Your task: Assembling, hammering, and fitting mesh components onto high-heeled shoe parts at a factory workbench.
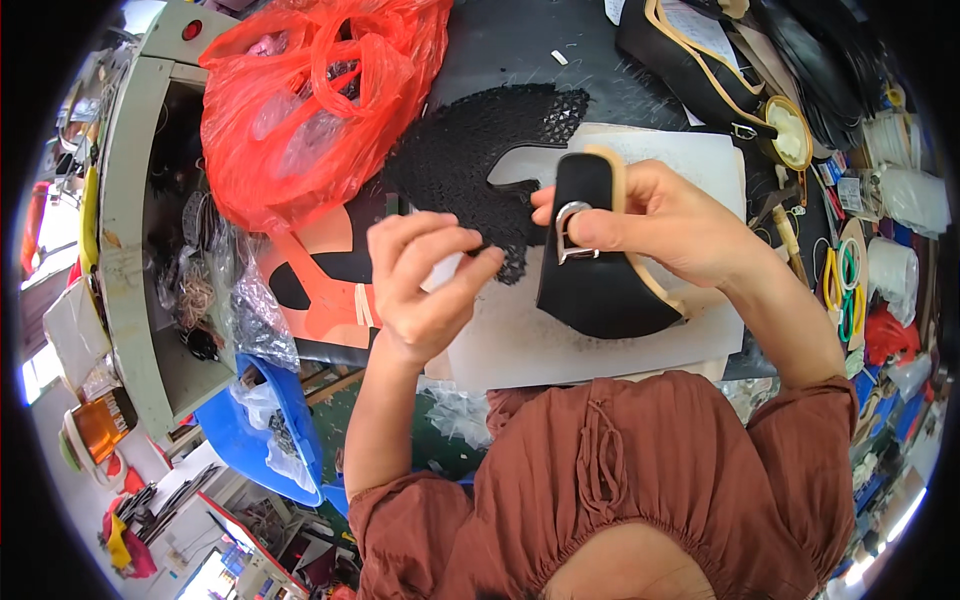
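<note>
My right hand [665, 225] grips a black shoe upper piece [610, 300] with a tan lining edge. Its thumb presses on a silver buckle [577, 232] fixed to the strap; the other fingers are partly hidden behind. Left of it, my left hand [430, 280] is raised with its fingers curled toward the thumb. A small white patch shows among those fingers, and I cannot tell what it is. Behind both hands lies a black perforated, curved panel [450, 150]. Under the upper is a white sheet [520, 350] on the dark tabletop.
A red plastic bag [300, 130] fills the back left, beside orange cut pieces [325, 290]. Another black upper with tan edging [690, 60] lies at the back right, near a round tub of pale paste [788, 132]. A blue bin [265, 430] stands below the table's left side.
</note>
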The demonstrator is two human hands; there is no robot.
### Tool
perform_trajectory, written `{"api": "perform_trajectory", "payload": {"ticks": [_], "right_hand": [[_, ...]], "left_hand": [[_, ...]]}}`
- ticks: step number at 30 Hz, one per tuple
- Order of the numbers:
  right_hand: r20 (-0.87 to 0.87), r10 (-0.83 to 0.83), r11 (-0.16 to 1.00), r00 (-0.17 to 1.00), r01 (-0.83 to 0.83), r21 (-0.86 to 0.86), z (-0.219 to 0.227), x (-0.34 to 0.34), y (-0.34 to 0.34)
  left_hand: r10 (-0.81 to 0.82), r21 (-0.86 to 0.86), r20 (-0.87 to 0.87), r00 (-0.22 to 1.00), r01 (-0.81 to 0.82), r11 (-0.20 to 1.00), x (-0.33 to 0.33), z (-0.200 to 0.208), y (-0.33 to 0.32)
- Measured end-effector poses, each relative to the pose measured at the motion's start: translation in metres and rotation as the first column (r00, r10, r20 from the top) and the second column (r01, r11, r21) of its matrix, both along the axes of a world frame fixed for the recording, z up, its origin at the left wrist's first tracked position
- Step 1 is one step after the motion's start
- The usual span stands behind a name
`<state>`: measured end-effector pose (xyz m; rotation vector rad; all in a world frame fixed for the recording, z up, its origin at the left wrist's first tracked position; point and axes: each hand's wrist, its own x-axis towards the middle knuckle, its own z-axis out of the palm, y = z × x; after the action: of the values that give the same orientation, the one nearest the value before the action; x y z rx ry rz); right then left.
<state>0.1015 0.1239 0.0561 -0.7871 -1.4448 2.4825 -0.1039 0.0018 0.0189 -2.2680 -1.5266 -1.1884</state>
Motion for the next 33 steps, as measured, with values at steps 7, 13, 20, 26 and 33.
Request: {"api": "perform_trajectory", "payload": {"ticks": [7,13,20,26,33], "right_hand": [[0.05,0.083,0.996,0.995,-0.084,0.003,-0.018,-0.018,-0.006],[-0.131,-0.06,0.921,0.99,0.105,0.375,-0.006,-0.01,-0.02],[-0.106,-0.161,0.96,0.981,0.18,0.213,-0.004,0.011,-0.027],[-0.119,-0.303,0.92,0.945,0.323,0.221,0.005,0.047,-0.025],[-0.102,-0.27,0.912,0.957,0.289,0.292,0.003,0.045,-0.033]], "left_hand": [[-0.018,0.044,0.014,1.0,0.018,0.999,0.013,-0.009,-0.025],[0.239,-0.154,0.48,0.844,-0.187,0.97,0.03,-0.005,-0.045],[0.425,-0.452,0.885,0.19,0.135,0.882,0.062,0.02,-0.028],[0.437,-0.507,0.846,0.306,0.21,0.836,0.064,0.029,-0.026],[0.257,-0.508,0.746,0.615,0.275,0.816,0.071,0.039,-0.024]]}}
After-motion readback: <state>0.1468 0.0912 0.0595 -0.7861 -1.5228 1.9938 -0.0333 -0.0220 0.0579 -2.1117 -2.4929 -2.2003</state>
